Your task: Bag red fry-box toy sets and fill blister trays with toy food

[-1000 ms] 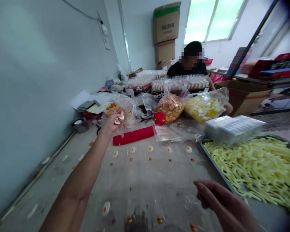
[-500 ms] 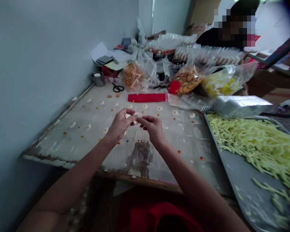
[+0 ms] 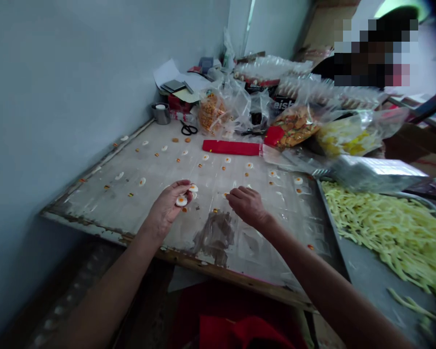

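My left hand [image 3: 166, 206] is closed around a few small fried-egg-shaped pieces [image 3: 181, 200], white discs with an orange yolk, just above the table. To its right, my right hand [image 3: 249, 205] is low over the table with its fingers pinched together. Another fried-egg piece [image 3: 225, 195] shows at its fingertips, partly covered by them. Rows of more egg pieces [image 3: 227, 160] and tiny burger-like pieces [image 3: 200, 166] lie across clear plastic on the table [image 3: 105, 213].
A metal tray [image 3: 361, 257] with a heap of pale yellow strips [image 3: 388, 223] stands at the right. Toward the back are a red strip [image 3: 232, 148], black scissors [image 3: 189, 129], a metal cup [image 3: 161, 114] and filled plastic bags [image 3: 294, 128]. A person [image 3: 327, 67] is behind them.
My hands have come apart: the right one has moved right and down to the table with an egg piece, while the left keeps its pieces. The view has shifted slightly left.
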Tool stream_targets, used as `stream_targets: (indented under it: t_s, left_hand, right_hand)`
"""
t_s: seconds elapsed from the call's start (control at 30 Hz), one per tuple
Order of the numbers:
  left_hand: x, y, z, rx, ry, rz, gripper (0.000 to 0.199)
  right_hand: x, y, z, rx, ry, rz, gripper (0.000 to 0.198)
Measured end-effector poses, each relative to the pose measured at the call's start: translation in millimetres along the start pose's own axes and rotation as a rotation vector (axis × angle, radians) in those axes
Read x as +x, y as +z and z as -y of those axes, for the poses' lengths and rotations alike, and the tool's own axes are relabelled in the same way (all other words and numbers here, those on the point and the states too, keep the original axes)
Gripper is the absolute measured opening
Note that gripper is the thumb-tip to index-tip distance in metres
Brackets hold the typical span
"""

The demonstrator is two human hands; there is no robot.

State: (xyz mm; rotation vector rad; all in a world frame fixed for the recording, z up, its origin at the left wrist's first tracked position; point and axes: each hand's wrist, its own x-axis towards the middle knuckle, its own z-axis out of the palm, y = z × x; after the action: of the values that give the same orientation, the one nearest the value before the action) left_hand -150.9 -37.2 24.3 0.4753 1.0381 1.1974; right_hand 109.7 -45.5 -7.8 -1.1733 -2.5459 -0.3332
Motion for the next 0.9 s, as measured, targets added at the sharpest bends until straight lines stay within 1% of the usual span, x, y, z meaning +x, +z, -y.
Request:
stream_targets:
  t_s: [0.1, 0.17, 0.23, 0.27, 0.3, 0.33, 0.4, 0.43, 0.47, 0.5, 0.57, 0.6, 0.67, 0.73, 0.77, 0.83, 0.9]
  left_hand:
    - [3, 0, 2, 0.023, -0.019, 0.009, 0.024]
    - [8, 1, 5, 0.047, -0.006, 0.015, 0.028]
    - [12, 3, 9, 0.079, 0.009, 0.021, 0.031]
    - [14, 4, 12, 0.096, 0.019, 0.021, 0.032]
    - [15, 6, 14, 0.114, 0.029, 0.025, 0.032]
    - [16, 9, 17, 0.132, 0.037, 0.035, 0.032]
    - [15, 19, 21, 0.165, 0.038, 0.076, 0.032]
    - [14, 26, 23, 0.180, 0.029, 0.103, 0.033]
    - [12, 34, 26, 0.194, 0.016, 0.129, 0.034]
    - [10, 43, 28, 0.206, 0.002, 0.152, 0.036]
    - [8, 63, 35, 0.218, -0.031, 0.185, 0.037]
    - [7, 73, 39, 0.208, -0.061, 0.196, 0.036]
    - [8, 90, 47, 0.138, -0.166, 0.191, 0.024]
    - [10, 101, 54, 0.009, -0.288, 0.142, 0.010]
    - [12, 105, 56, -0.057, -0.326, 0.106, 0.007]
    - [13, 108, 58, -0.133, -0.348, 0.049, 0.009]
    - [11, 108, 57, -0.133, -0.318, 0.053, 0.015]
  right_hand:
    - [15, 13, -5, -0.048, -0.150, 0.090, 0.014]
    - [21, 17, -7, -0.025, -0.203, 0.143, 0.012]
    - [21, 17, -8, 0.040, -0.192, 0.177, 0.011]
    - [19, 15, -7, 0.100, -0.153, 0.180, 0.011]
    - [18, 12, -5, 0.187, -0.081, 0.167, 0.014]
    - [16, 8, -3, 0.301, 0.029, 0.136, 0.016]
    - [16, -1, 2, 0.593, 0.324, 0.057, 0.018]
    - [17, -6, 4, 0.752, 0.469, 0.030, 0.021]
    - [19, -11, 4, 0.904, 0.584, 0.025, 0.026]
    - [22, -16, 2, 1.038, 0.657, 0.041, 0.030]
    - [26, -26, -9, 1.216, 0.716, 0.085, 0.030]
    - [26, -30, -18, 1.257, 0.736, 0.108, 0.027]
    - [18, -36, -38, 1.274, 0.795, 0.144, 0.023]
    - [3, -38, -55, 1.266, 0.903, 0.140, 0.022]
    - [-7, -37, -59, 1.272, 0.967, 0.132, 0.022]
    - [-25, -30, -58, 1.292, 1.086, 0.103, 0.021]
    - [-38, -19, -47, 1.232, 1.129, 0.069, 0.014]
